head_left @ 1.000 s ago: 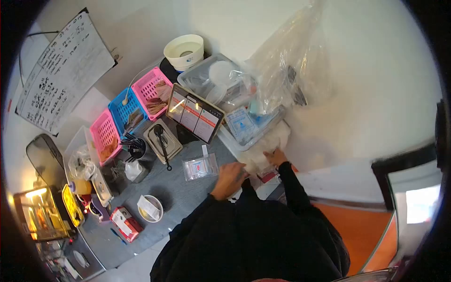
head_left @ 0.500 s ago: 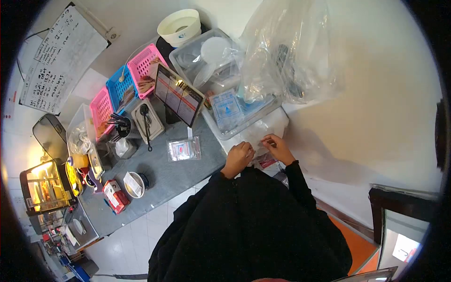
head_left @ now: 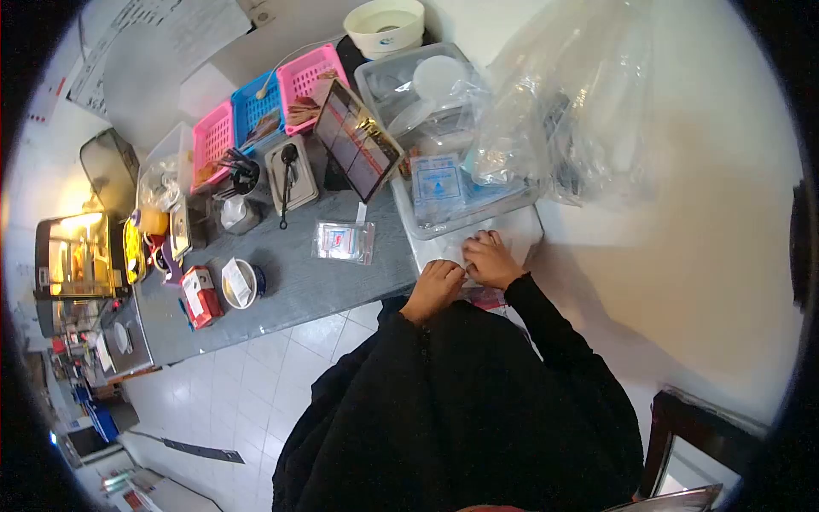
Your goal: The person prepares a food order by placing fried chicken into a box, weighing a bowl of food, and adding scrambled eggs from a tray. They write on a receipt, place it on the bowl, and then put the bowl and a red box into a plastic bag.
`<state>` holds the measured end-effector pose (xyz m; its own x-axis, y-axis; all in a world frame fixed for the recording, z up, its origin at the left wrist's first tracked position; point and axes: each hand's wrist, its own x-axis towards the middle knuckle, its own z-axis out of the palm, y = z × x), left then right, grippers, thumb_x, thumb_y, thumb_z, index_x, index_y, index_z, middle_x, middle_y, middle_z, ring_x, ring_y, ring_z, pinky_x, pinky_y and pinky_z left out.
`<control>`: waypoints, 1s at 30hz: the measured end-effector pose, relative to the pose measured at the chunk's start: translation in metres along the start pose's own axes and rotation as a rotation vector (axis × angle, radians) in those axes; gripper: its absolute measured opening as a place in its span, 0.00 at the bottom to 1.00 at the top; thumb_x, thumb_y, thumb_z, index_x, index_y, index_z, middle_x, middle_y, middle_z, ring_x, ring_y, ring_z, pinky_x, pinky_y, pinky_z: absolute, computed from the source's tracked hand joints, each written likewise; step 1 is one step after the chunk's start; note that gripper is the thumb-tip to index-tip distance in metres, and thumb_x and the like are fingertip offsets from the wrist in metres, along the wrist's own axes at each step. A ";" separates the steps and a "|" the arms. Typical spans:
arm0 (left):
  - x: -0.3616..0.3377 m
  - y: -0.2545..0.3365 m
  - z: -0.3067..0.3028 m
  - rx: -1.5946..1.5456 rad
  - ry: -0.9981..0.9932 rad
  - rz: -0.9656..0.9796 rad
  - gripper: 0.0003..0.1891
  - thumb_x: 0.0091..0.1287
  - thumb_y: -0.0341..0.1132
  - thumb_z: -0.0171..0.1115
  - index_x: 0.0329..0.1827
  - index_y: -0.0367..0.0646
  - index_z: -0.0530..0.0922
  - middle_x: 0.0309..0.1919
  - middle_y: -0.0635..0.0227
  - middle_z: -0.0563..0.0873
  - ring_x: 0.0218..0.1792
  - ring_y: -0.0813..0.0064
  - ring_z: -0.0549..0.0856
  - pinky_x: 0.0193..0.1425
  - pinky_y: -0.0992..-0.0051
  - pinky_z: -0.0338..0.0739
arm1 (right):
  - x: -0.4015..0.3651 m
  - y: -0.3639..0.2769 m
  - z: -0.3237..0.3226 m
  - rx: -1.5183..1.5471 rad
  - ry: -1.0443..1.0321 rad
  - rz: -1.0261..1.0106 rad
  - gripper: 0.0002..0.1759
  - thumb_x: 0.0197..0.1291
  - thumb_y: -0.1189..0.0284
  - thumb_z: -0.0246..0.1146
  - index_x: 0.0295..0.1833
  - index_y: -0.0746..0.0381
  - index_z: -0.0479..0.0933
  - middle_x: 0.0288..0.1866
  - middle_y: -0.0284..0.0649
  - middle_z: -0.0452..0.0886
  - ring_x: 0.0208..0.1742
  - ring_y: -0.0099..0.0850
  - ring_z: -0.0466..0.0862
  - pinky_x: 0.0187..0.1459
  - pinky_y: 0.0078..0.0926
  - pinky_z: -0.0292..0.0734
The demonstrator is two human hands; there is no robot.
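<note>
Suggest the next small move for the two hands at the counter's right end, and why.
Probably tease the thin white plastic sheet apart between both grips. The left hand and right hand sit on it, close together, beside the clear plastic tray. Whether either grip has closed is unclear.

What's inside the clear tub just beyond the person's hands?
A packet with blue print lies in the clear tub. A big clear plastic bag drapes over its right side, hiding whatever sits beneath. The left hand and right hand are in front of it, not inside.
</note>
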<state>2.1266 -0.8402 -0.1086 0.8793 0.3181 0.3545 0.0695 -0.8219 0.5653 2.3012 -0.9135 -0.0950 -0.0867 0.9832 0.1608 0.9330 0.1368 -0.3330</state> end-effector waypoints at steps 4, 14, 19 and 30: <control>-0.002 0.001 -0.002 -0.023 0.037 0.021 0.09 0.56 0.31 0.62 0.38 0.43 0.74 0.37 0.64 0.78 0.42 0.61 0.78 0.49 0.64 0.70 | 0.009 0.022 0.018 0.202 -0.227 0.076 0.06 0.52 0.70 0.56 0.31 0.60 0.76 0.28 0.42 0.79 0.38 0.44 0.79 0.41 0.42 0.70; -0.014 0.001 -0.001 -0.011 0.170 -0.006 0.09 0.56 0.33 0.64 0.37 0.44 0.74 0.36 0.67 0.76 0.41 0.65 0.76 0.49 0.65 0.68 | 0.037 0.044 0.027 0.239 -0.367 0.139 0.19 0.49 0.63 0.65 0.46 0.55 0.73 0.34 0.43 0.81 0.39 0.46 0.81 0.41 0.43 0.75; -0.012 0.007 -0.012 0.011 0.201 -0.014 0.11 0.55 0.35 0.66 0.37 0.45 0.74 0.35 0.68 0.76 0.40 0.66 0.76 0.48 0.67 0.68 | 0.033 0.046 0.056 -0.117 -0.193 -0.009 0.17 0.51 0.69 0.62 0.49 0.56 0.74 0.44 0.43 0.80 0.45 0.46 0.79 0.44 0.41 0.76; -0.009 -0.015 0.035 0.243 0.096 -0.028 0.25 0.60 0.44 0.60 0.51 0.32 0.71 0.49 0.51 0.75 0.52 0.55 0.75 0.60 0.63 0.68 | 0.007 0.012 0.031 0.030 0.258 0.172 0.14 0.54 0.79 0.55 0.47 0.59 0.78 0.42 0.42 0.78 0.41 0.43 0.80 0.42 0.38 0.76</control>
<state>2.1342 -0.8476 -0.1465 0.8278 0.3757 0.4167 0.2141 -0.8980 0.3845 2.3009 -0.9014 -0.1264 0.1669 0.9295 0.3289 0.9151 -0.0219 -0.4026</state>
